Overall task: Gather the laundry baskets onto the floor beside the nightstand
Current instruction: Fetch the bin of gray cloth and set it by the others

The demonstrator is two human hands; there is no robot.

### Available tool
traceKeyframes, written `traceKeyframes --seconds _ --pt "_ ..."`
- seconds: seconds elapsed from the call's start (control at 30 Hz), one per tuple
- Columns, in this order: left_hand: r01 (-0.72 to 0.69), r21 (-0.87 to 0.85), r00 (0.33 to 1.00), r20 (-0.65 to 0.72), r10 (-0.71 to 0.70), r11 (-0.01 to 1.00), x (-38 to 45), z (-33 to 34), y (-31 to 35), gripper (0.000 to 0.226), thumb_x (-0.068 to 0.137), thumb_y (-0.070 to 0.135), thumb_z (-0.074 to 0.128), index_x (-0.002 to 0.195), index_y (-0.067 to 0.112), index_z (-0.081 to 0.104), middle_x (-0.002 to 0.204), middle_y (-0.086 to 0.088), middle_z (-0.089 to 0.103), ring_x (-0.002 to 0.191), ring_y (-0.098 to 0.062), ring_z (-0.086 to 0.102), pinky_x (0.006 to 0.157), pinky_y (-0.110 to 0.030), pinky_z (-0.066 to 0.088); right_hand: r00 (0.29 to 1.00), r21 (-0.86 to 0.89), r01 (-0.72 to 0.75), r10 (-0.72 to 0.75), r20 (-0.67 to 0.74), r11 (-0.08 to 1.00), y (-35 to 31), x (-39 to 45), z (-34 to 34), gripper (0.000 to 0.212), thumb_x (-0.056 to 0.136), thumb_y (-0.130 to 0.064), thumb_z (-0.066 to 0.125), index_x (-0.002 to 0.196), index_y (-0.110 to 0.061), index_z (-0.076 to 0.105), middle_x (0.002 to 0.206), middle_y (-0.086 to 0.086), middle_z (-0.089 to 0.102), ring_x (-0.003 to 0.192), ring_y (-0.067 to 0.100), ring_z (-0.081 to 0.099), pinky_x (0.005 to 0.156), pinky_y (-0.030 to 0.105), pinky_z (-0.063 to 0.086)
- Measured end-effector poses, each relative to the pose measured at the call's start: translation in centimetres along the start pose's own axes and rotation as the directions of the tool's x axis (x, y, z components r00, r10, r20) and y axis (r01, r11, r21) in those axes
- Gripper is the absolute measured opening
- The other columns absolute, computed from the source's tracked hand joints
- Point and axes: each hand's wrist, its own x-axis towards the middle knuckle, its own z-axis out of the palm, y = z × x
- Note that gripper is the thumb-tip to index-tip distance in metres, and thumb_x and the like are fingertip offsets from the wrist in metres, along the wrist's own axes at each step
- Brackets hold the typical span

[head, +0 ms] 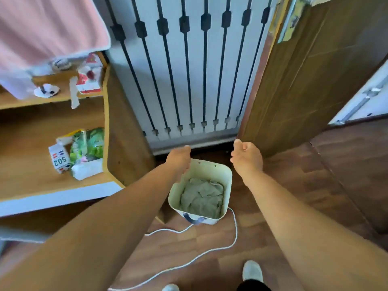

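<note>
- Head camera, looking down: the only writing clear enough to read is "502", printed upside down on a small white carton (59,161) with red and blue marks, lying on the lower shelf of a wooden shelf unit (106,114) at the left.
- Beside that carton sits a green printed packet (89,144); its lettering is too blurred to read. On the shelf above stands a red and white box (89,77), also unreadable.
- One laundry basket (227,181) is in view: cream-coloured, rounded-square, standing upright on the brown wood-pattern floor (294,185), just beside the side panel of the shelf unit and in front of a white door with black vertical bars (189,70).
- Inside the basket lies one crumpled grey-green cloth (201,196).
- Two bare arms reach forward and down from the bottom of the frame.
- The left hand (179,158) is at the basket's far left corner, fingers curled down over the rim; whether they actually grip it cannot be told.
- The right hand (247,157) hovers above and to the right of the basket's far right corner, palm turned inward, fingers loosely spread, holding nothing.
- One white cord (210,250) loops across the floor, passing the basket's near side.
- One pink towel (48,28) hangs at the upper left.
- The toes of two pale shoes (252,270) show at the bottom edge.
</note>
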Motion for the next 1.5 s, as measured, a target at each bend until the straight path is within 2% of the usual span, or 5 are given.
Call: traceKeyframes --seconds 0.27,0.67,1.1,1.23,1.5 --pt "0.215 0.018 0.946 -0.254 -0.203 0.977 6.9 4.9 -4.7 0.061 0.092 0.048 0.041 0.123 -0.002 0.055 0.112 -0.019 0.065 0.103 -0.035 0.063 0.095 -0.04 0.05 0.97 -0.079 0.03 -0.01 0.244 0.996 5.2 9.8 4.0 0.039 0.093 -0.041 0.04 0.105 -0.009 0.06 0.104 0.011 0.069 0.096 0.032 0.064 0.085 0.039 0.049" --pt "0.41 -0.096 0.78 -0.479 -0.403 0.907 20.9 10.9 -20.6 0.082 0.087 0.046 0.054 0.15 0.004 0.021 0.154 -0.015 0.032 0.142 -0.032 0.032 0.116 -0.04 0.029 0.927 -0.271 0.075 0.033 0.374 0.96 22.6 17.8 16.3 0.054 0.091 -0.027 0.052 0.14 -0.006 0.04 0.142 0.013 0.051 0.128 0.03 0.05 0.1 0.035 0.039" --pt "0.507 -0.112 0.621 -0.64 -0.452 0.855 32.1 12.3 -31.4 0.091 0.076 0.041 0.065 0.147 0.008 0.018 0.147 -0.013 0.03 0.134 -0.035 0.029 0.111 -0.04 0.024 0.981 -0.467 0.023 0.07 0.181 0.884 34.1 24.7 24.8 0.087 0.088 -0.006 0.055 0.153 -0.021 -0.001 0.163 0.001 -0.005 0.15 0.025 0.005 0.117 0.044 0.018" --pt "0.493 -0.2 0.56 -0.672 -0.485 0.846 33.5 11.0 -33.1 0.059 0.079 0.013 0.057 0.132 0.005 0.031 0.138 -0.017 0.036 0.129 -0.036 0.036 0.108 -0.042 0.032 0.974 -0.321 -0.124 0.177 0.141 0.939 35.7 26.7 25.6 0.082 0.089 -0.001 0.053 0.153 -0.007 0.002 0.161 0.014 0.012 0.143 0.036 0.026 0.115 0.042 0.026" --pt "0.444 -0.136 0.688 -0.581 -0.434 0.886 32.8 8.4 -35.2 0.043 0.076 0.007 0.049 0.118 0.005 0.055 0.115 -0.02 0.063 0.106 -0.04 0.063 0.091 -0.046 0.055 0.958 -0.351 -0.19 0.251 0.137 0.917 34.9 26.2 24.7 0.067 0.082 -0.003 0.055 0.146 -0.01 0.034 0.14 0.02 0.052 0.126 0.042 0.051 0.103 0.045 0.042"
